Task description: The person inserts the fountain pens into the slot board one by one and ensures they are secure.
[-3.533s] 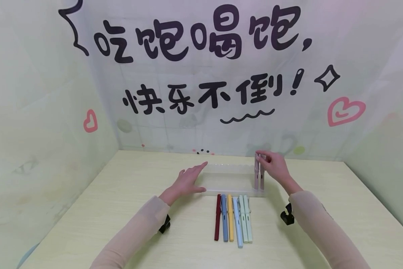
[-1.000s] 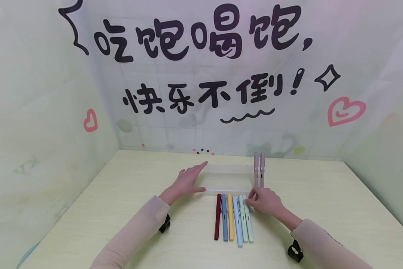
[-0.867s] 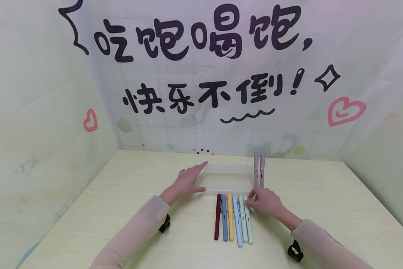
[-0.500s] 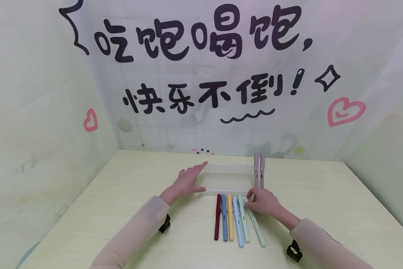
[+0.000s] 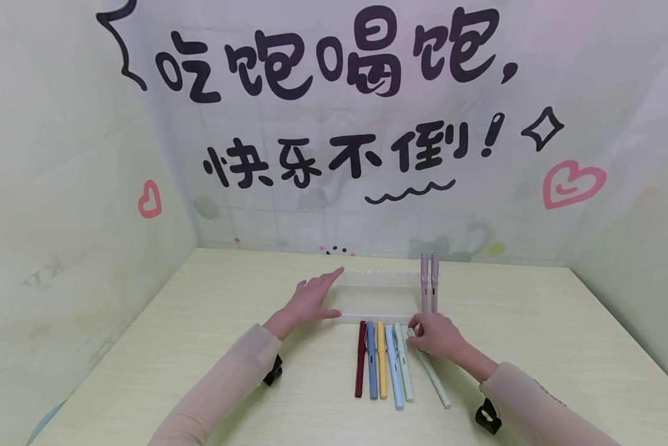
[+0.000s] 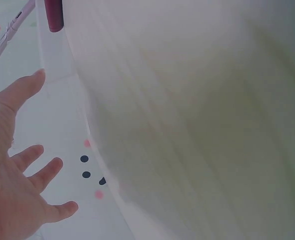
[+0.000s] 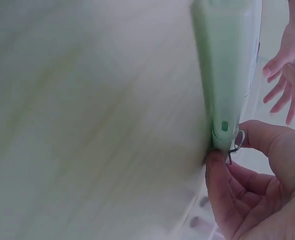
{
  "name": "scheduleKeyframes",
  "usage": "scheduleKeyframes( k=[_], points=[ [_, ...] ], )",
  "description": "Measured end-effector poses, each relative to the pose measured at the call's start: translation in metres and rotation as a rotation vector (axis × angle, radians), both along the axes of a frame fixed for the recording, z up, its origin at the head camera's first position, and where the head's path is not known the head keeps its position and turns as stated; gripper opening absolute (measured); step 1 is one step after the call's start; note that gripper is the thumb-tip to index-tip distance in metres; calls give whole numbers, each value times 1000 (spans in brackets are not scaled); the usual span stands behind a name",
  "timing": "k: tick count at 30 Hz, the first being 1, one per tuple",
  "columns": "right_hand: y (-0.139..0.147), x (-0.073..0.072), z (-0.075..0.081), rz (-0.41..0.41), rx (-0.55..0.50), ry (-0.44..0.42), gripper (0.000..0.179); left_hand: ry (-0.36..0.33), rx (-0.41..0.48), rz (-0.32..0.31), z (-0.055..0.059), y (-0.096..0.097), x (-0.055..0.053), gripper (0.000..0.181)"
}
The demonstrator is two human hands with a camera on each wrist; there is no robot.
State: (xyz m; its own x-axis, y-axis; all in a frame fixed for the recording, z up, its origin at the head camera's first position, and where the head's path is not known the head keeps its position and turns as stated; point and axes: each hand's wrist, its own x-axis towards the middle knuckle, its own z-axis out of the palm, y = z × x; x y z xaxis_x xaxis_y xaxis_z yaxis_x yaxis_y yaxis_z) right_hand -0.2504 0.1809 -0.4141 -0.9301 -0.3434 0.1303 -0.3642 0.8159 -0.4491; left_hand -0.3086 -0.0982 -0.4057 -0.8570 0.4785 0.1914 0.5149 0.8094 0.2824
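My right hand pinches a pale green pen by its clip end between thumb and fingers; the pen slants out to the lower right. The right wrist view shows this green pen large, its wire clip beside the fingertips. My left hand, fingers spread, rests against the left end of a clear pen rack. Two mauve pens stand upright at the rack's right end. Before the rack lie a dark red, a blue, a yellow, a light blue and another pale green pen.
The pale wooden table is bounded by a printed backdrop behind and by light curtain walls at both sides. A black wrist mount hangs under the right sleeve, another under the left.
The mauve pen the right hand held earlier stands released in the rack. The right hand has come down to the outermost green pen, whose lower end has swung right, away from the row. Left hand unmoved.
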Motion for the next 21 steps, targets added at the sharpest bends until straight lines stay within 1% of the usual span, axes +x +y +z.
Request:
scheduleKeyframes(
  k=[4,8,13,18,21],
  points=[
    [2,-1,1,21,-15,20,15,4,3,-1,0,0,0,91],
    [3,-2,4,18,-22,18,15,7,3,2,-1,0,-1,91],
    [5,-1,6,37,-58,-4,15,5,-2,2,-1,0,-1,91],
    [6,-2,3,44,-87,-41,16,7,-1,-2,0,0,-1,91],
    [8,-2,3,62,-112,-63,17,7,-3,-3,-1,0,-1,91]
  ],
)
